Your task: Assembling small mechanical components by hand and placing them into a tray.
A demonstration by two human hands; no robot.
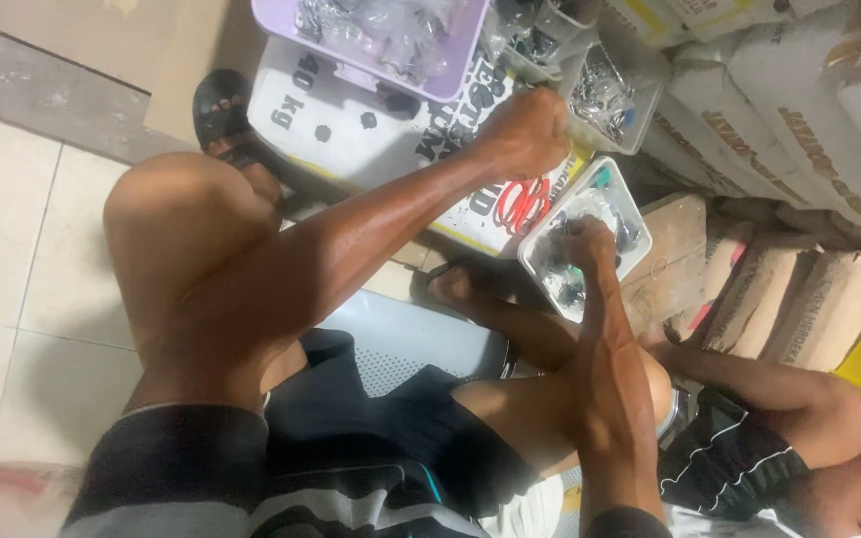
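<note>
right hand (588, 242) pinches small parts in white tray (633, 261); left hand (527, 130) fisted above.

We cannot tell what our right hand (590, 244) grips: its fingertips are buried among small dark parts in the white tray (632, 261). Above that tray, our left hand (527, 130) is fisted, contents hidden. The purple basket (460, 50) beyond is cut off by the top edge.

A pale tiled floor (12, 259) fills the frame's left; a printed white sack (371, 130) lies on it at upper centre, carrying tubs.
</note>
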